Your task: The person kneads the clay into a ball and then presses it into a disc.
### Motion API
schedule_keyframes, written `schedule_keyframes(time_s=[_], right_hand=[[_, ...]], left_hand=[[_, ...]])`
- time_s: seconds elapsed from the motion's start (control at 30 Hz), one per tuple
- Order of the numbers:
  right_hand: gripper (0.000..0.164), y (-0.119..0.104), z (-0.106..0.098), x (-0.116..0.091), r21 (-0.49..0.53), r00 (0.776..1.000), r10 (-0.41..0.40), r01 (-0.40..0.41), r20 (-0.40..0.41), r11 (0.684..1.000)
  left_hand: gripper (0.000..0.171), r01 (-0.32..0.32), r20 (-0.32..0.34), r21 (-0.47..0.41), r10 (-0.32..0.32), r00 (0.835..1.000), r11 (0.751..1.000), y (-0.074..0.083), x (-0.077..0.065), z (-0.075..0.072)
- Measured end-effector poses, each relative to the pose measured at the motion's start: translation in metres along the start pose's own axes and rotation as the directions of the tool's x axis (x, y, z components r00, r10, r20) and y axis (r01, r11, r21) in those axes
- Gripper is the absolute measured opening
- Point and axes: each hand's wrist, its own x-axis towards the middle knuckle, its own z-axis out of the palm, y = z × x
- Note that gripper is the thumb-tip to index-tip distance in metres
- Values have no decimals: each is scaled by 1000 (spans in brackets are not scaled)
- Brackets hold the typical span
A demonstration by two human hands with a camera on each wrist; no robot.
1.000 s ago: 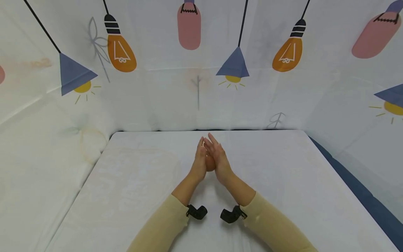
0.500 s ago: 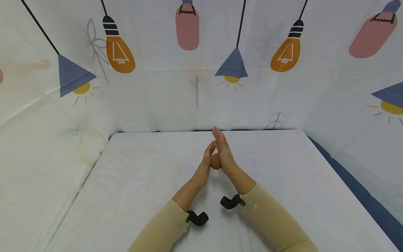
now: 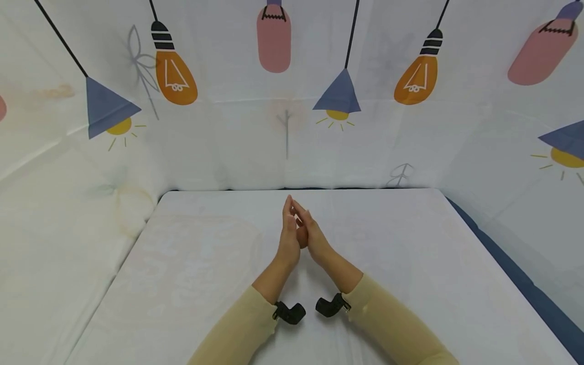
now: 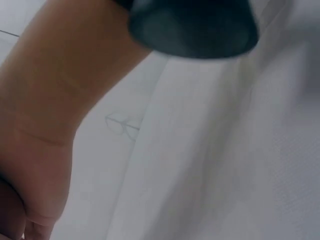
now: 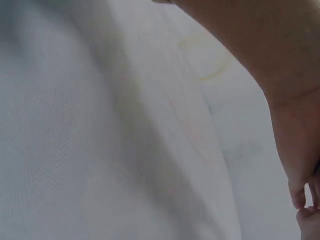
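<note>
In the head view, a smooth reddish-brown ball (image 3: 302,238) sits between the palms, partly hidden by them; its material cannot be made out. My left hand (image 3: 288,242) presses it from the left with fingers straight and pointing away. From the other side my right hand (image 3: 318,244) lies against it, fingers also extended, and the fingertips of both hands meet above. The left wrist view has the left hand (image 4: 37,165) with a dark part of the ball (image 4: 9,212) at the lower left edge. In the right wrist view, the right hand (image 5: 295,145) touches other fingers at lower right.
Both hands are above a white-covered table (image 3: 196,263). A white cloth backdrop (image 3: 237,137) printed with lamps and bulbs stands behind it. Small black cameras (image 3: 291,313) are strapped at both wrists, near the beige sleeves (image 3: 388,324).
The hands slide against each other: the right went forward half a second ago and has since come back, while the left has moved forward. The ball shifted right, then left again.
</note>
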Motion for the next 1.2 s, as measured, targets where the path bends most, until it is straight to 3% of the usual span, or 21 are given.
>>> schedule_keyframes(time_s=[0.2,0.33,0.5,0.63,0.77,1.0,1.2], right_hand=[[74,-8,6,-7,-2,990,-111,112,83,994],[81,-16,5,-9,28,987,-130,128,90,991],[87,-24,2,-9,120,993,-112,106,38,987],[90,-28,-3,-4,129,996,-84,88,-32,988],[85,-29,-10,3,69,992,-59,67,-115,995],[68,-20,-20,12,-106,987,-12,-5,-163,994],[68,-13,-24,16,-153,980,20,-51,-196,987]], left_hand=[[98,-6,-100,5,6,995,1000,1,6,-6],[101,65,-103,14,-64,993,998,-3,8,-11],[89,147,3,56,-147,989,988,-10,5,-14],[78,122,132,83,-132,982,989,-11,0,-12],[80,115,216,57,-125,969,992,-10,-4,-8],[92,102,264,-146,-61,963,984,-5,-8,-3],[103,86,272,-226,-22,962,970,1,-10,-3]])
